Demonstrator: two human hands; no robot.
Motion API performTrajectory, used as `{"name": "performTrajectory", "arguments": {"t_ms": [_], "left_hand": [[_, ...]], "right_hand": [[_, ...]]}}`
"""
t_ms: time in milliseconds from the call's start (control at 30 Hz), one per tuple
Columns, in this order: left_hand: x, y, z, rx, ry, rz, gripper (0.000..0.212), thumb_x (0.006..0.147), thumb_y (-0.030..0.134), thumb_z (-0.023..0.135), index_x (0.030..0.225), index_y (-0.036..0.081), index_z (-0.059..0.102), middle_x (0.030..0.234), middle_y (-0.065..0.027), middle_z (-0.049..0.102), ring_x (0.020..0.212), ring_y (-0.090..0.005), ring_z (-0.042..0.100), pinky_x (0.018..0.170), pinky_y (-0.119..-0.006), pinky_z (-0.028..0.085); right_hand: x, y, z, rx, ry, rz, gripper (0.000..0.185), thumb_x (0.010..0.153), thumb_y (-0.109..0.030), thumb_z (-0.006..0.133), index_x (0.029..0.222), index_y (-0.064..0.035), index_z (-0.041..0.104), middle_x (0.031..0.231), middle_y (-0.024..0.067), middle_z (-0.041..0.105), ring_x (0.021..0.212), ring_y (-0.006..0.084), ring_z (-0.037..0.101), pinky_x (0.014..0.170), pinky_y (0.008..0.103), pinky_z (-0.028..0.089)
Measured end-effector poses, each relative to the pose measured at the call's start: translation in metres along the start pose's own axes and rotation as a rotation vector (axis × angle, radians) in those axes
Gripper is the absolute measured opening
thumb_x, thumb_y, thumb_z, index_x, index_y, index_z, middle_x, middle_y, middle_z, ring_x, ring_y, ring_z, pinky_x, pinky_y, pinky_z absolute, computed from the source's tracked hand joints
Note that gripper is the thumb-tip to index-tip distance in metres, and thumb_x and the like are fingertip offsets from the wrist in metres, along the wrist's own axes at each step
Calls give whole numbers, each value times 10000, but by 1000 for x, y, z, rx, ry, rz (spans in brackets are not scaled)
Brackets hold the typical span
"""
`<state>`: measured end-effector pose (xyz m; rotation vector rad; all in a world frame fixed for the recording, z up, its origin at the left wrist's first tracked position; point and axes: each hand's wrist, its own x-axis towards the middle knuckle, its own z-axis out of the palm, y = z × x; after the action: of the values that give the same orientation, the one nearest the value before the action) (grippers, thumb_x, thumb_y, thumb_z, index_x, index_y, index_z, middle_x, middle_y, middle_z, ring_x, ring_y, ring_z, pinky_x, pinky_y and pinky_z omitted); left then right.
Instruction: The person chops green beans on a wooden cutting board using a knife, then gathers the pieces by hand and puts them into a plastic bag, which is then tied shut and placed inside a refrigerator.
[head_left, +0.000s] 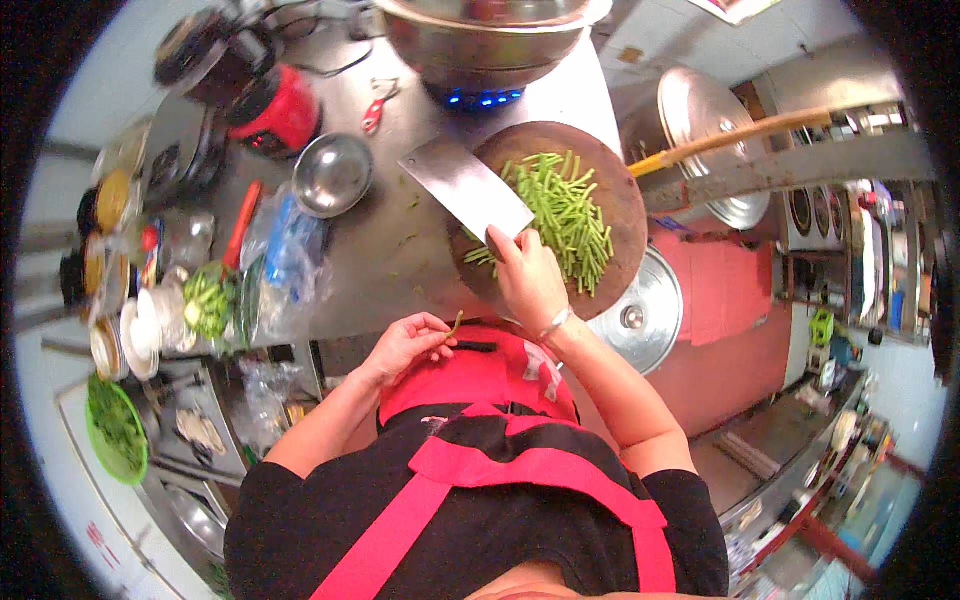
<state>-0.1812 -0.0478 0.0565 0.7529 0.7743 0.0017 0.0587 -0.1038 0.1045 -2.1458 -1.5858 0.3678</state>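
In my right hand (531, 281) is the handle of a wide cleaver (466, 187), its blade pointing up and left across the left part of a round wooden chopping board (626, 217). Cut green vegetable stems (562, 217), perhaps green beans, lie heaped on the board, with a few pieces under and beside the blade. Close to my red apron (465, 375), my left hand (412, 349) pinches one short, curved stem piece (457, 322) between thumb and fingers. This hand is off the board, near the front edge of the metal counter (367, 262).
A large metal pot (487, 52) stands behind the board. To the left are a steel bowl (333, 174), a red peeler (373, 116), a red appliance (277, 112), plastic bags (289, 255) and a leafy vegetable (210, 304). A metal lid (649, 315) lies below the board's right edge.
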Motion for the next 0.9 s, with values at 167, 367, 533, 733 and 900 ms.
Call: {"name": "performTrajectory", "arguments": {"t_ms": [167,367,533,733,900], "left_hand": [[-44,-50,-10,-192,162,121,109,917,90,614,996,31,569,948,-100,661,789,-156,643,702,-259,506],[-116,-131,-16,-422,353,293,73,912,75,626,958,37,584,901,-69,646,811,-123,614,737,-243,511],[-166,-181,-13,-569,505,324,44,909,55,624,923,42,584,871,-52,624,773,-111,585,697,-241,504],[-197,-189,-5,-622,536,420,49,906,54,624,912,38,578,853,-46,614,753,-109,579,701,-249,501],[-214,-176,-13,-548,597,454,52,915,55,615,932,30,572,831,-42,609,725,-108,580,667,-238,500]], "right_hand": [[5,-17,36,-313,-24,-229,327,837,-95,540,1161,-109,578,889,154,543,811,302,585,727,419,454],[-15,-56,78,-468,-64,-231,216,865,-100,522,1062,-96,610,908,167,573,840,316,616,732,430,462],[-21,-72,116,-479,-55,-152,140,883,-130,516,985,-105,610,937,163,596,833,313,637,707,451,483],[-13,-82,166,-408,-24,57,171,900,-189,503,906,-116,658,976,160,610,878,313,637,742,460,480],[-22,-110,213,-354,-49,166,230,913,-166,480,1105,-101,588,1058,178,572,922,329,603,751,464,480]]}}
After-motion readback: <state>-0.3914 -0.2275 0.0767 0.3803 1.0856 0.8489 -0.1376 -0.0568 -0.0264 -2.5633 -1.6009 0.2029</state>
